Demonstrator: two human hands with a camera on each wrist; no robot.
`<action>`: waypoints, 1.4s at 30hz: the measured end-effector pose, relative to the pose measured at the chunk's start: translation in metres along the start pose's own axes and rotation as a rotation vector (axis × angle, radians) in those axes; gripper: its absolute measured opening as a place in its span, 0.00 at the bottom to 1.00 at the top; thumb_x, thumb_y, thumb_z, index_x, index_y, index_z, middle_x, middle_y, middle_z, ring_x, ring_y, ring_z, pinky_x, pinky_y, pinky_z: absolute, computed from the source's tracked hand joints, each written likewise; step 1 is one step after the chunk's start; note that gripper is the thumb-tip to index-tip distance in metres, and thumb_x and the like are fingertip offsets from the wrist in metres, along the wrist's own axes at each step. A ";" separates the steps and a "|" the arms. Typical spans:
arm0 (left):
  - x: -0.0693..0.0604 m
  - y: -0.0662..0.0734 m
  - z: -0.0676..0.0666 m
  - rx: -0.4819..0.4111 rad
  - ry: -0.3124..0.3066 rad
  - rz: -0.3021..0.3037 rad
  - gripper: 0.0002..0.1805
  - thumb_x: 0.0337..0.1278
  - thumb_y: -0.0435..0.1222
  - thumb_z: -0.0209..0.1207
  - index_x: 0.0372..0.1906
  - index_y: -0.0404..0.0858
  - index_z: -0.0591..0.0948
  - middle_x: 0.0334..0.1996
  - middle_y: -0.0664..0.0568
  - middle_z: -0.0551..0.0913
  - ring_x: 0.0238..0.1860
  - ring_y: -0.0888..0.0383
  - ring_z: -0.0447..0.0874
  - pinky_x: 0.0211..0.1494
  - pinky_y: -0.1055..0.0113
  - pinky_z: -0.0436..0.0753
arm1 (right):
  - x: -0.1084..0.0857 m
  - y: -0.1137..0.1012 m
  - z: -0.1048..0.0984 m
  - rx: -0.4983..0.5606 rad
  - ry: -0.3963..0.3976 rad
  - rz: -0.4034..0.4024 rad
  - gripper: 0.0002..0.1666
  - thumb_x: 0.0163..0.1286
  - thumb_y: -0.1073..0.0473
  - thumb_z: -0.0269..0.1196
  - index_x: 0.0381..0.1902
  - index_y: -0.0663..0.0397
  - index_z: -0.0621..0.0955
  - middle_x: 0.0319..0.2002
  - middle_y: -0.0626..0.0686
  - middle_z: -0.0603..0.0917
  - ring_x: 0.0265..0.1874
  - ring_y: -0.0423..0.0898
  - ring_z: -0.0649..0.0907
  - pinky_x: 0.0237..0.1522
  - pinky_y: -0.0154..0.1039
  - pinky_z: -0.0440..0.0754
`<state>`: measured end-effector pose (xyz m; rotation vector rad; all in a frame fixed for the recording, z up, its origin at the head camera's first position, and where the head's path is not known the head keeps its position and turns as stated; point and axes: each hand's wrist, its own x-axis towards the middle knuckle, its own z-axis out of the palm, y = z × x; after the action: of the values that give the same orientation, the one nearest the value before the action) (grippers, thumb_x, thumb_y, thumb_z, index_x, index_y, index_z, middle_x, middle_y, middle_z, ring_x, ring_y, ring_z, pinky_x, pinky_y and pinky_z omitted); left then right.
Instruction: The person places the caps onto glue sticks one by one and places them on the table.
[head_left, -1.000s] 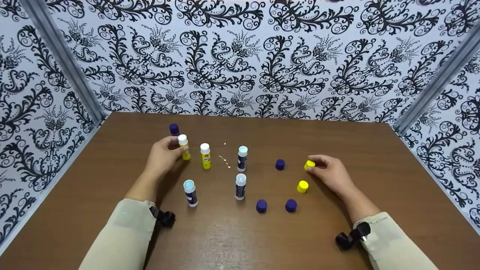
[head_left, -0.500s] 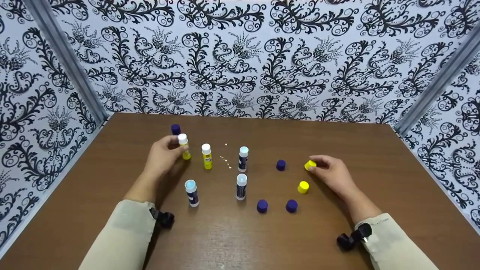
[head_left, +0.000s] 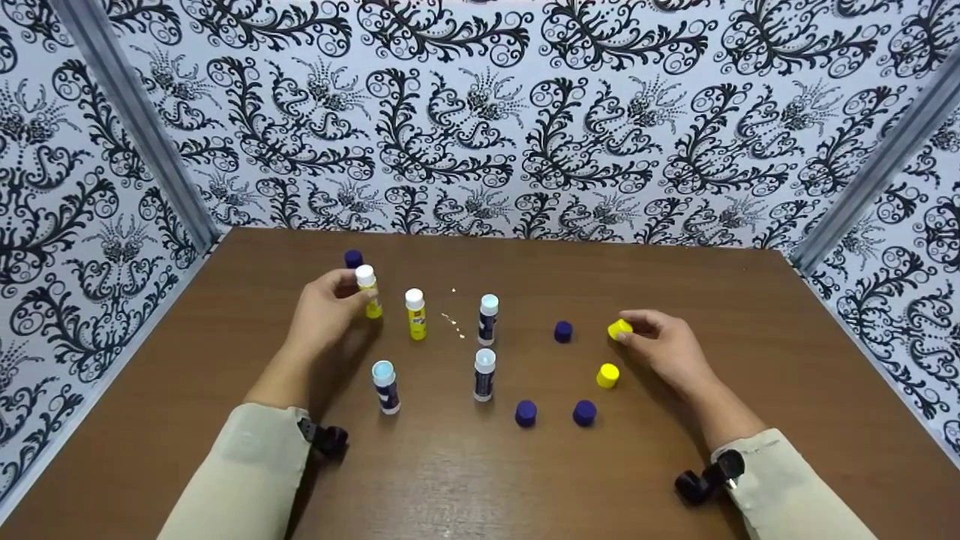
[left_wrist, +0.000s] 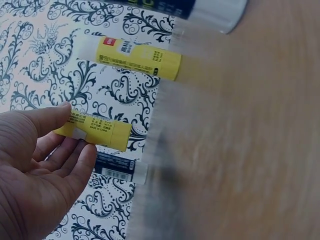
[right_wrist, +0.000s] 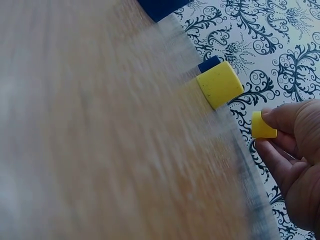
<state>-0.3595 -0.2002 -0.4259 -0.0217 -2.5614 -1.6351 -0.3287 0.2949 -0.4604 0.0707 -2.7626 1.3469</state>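
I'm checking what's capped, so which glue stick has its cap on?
The rearmost glue stick, partly hidden behind the left hand: it wears a purple cap, while the other five sticks show uncapped, pale tops.

The brown wood-grain table [head_left: 540, 480] extends beneath and between the left grip [head_left: 322, 311] and the right grip [head_left: 666, 349]; small white flecks [head_left: 453, 322] lie on its surface to the right of the left grip, level with it. A back panel [head_left: 450, 150], white with black floral scrollwork, stands beyond both grips. A matching left side panel [head_left: 45, 225] and right side panel [head_left: 926, 247] stand outboard of the respective grips, with a grey left post [head_left: 139, 127] and a grey right post [head_left: 874, 165] at the corners.
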 end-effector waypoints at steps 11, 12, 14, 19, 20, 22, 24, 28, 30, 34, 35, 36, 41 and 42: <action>-0.005 0.015 -0.005 0.008 0.017 0.024 0.25 0.71 0.37 0.63 0.68 0.32 0.76 0.63 0.37 0.81 0.65 0.43 0.79 0.73 0.52 0.77 | -0.003 -0.009 0.000 0.012 0.000 -0.013 0.29 0.73 0.51 0.69 0.67 0.58 0.80 0.62 0.60 0.84 0.59 0.55 0.84 0.52 0.19 0.76; -0.005 0.016 -0.005 0.010 0.019 0.029 0.25 0.71 0.37 0.63 0.68 0.32 0.76 0.63 0.37 0.82 0.65 0.43 0.79 0.73 0.52 0.77 | -0.004 -0.010 0.000 0.018 -0.003 -0.015 0.29 0.73 0.51 0.69 0.67 0.59 0.80 0.61 0.61 0.84 0.59 0.55 0.84 0.52 0.19 0.76; -0.006 0.019 -0.005 0.015 0.023 0.040 0.25 0.71 0.38 0.64 0.67 0.33 0.77 0.62 0.38 0.82 0.64 0.43 0.80 0.72 0.52 0.78 | -0.005 -0.013 0.000 0.031 -0.008 -0.016 0.30 0.73 0.51 0.68 0.67 0.59 0.79 0.61 0.61 0.85 0.59 0.55 0.84 0.51 0.19 0.77; -0.009 0.027 -0.005 0.020 0.026 0.075 0.24 0.70 0.39 0.65 0.65 0.34 0.79 0.58 0.40 0.84 0.60 0.45 0.82 0.68 0.54 0.81 | -0.009 -0.020 0.000 0.064 -0.012 -0.021 0.29 0.74 0.51 0.68 0.68 0.59 0.79 0.60 0.60 0.85 0.58 0.55 0.85 0.51 0.20 0.79; -0.010 0.029 -0.004 0.016 0.026 0.078 0.23 0.70 0.39 0.65 0.65 0.35 0.79 0.58 0.40 0.85 0.60 0.46 0.82 0.68 0.55 0.81 | -0.010 -0.022 0.000 0.072 -0.013 -0.022 0.30 0.74 0.51 0.68 0.68 0.59 0.79 0.60 0.60 0.85 0.58 0.54 0.85 0.51 0.21 0.79; -0.012 0.033 -0.004 0.012 0.030 0.085 0.22 0.69 0.39 0.66 0.64 0.36 0.80 0.57 0.41 0.85 0.58 0.47 0.83 0.66 0.56 0.82 | -0.011 -0.025 0.001 0.094 -0.010 -0.029 0.29 0.73 0.52 0.68 0.67 0.60 0.79 0.60 0.60 0.85 0.57 0.54 0.85 0.51 0.21 0.80; -0.015 0.038 -0.003 0.002 0.033 0.086 0.22 0.69 0.39 0.66 0.63 0.37 0.80 0.56 0.43 0.85 0.58 0.48 0.83 0.65 0.57 0.83 | -0.012 -0.029 0.002 0.115 -0.005 -0.042 0.29 0.73 0.53 0.68 0.66 0.61 0.79 0.59 0.61 0.85 0.56 0.52 0.85 0.51 0.21 0.80; -0.019 0.046 -0.001 -0.016 0.046 0.097 0.21 0.68 0.39 0.67 0.62 0.38 0.81 0.55 0.44 0.86 0.56 0.50 0.84 0.63 0.60 0.84 | -0.014 -0.035 0.004 0.151 0.005 -0.065 0.26 0.72 0.57 0.69 0.64 0.62 0.81 0.58 0.62 0.85 0.54 0.47 0.86 0.52 0.21 0.81; -0.021 0.050 -0.001 -0.017 0.046 0.107 0.21 0.68 0.39 0.67 0.62 0.38 0.82 0.54 0.44 0.86 0.55 0.50 0.84 0.62 0.61 0.84 | -0.015 -0.037 0.004 0.145 0.006 -0.080 0.25 0.72 0.57 0.69 0.63 0.61 0.81 0.58 0.61 0.85 0.53 0.44 0.86 0.52 0.22 0.81; -0.024 0.056 0.000 -0.003 0.042 0.130 0.20 0.67 0.39 0.68 0.60 0.39 0.82 0.52 0.45 0.87 0.53 0.51 0.85 0.60 0.62 0.83 | -0.017 -0.041 0.005 0.121 0.013 -0.117 0.23 0.72 0.58 0.69 0.61 0.61 0.83 0.57 0.61 0.86 0.52 0.44 0.86 0.52 0.22 0.82; -0.025 0.057 0.001 0.004 0.040 0.136 0.19 0.67 0.39 0.68 0.60 0.40 0.82 0.52 0.45 0.87 0.52 0.52 0.85 0.59 0.62 0.84 | -0.017 -0.042 0.005 0.117 0.014 -0.123 0.23 0.71 0.58 0.70 0.61 0.60 0.83 0.57 0.61 0.86 0.52 0.44 0.86 0.52 0.22 0.82; -0.026 0.059 0.001 0.009 0.037 0.140 0.19 0.67 0.39 0.68 0.60 0.40 0.83 0.51 0.46 0.87 0.52 0.52 0.85 0.59 0.62 0.84 | -0.018 -0.043 0.005 0.112 0.012 -0.128 0.23 0.71 0.58 0.70 0.61 0.60 0.83 0.57 0.61 0.86 0.53 0.44 0.87 0.52 0.22 0.82; -0.032 0.067 0.004 0.033 0.023 0.161 0.19 0.67 0.39 0.68 0.60 0.40 0.83 0.50 0.47 0.87 0.51 0.52 0.84 0.58 0.61 0.85 | -0.020 -0.048 0.005 0.113 0.006 -0.137 0.23 0.71 0.59 0.70 0.61 0.60 0.83 0.57 0.59 0.86 0.54 0.45 0.86 0.52 0.22 0.82; -0.033 0.068 0.005 0.035 0.020 0.164 0.19 0.67 0.39 0.68 0.60 0.40 0.83 0.50 0.47 0.87 0.51 0.52 0.84 0.58 0.61 0.85 | -0.020 -0.050 0.005 0.112 0.004 -0.139 0.23 0.71 0.58 0.70 0.61 0.60 0.83 0.57 0.59 0.86 0.54 0.45 0.86 0.53 0.22 0.82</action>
<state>-0.3224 -0.1656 -0.3690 -0.2058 -2.4987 -1.5232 -0.3051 0.2608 -0.4261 0.2609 -2.6215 1.4610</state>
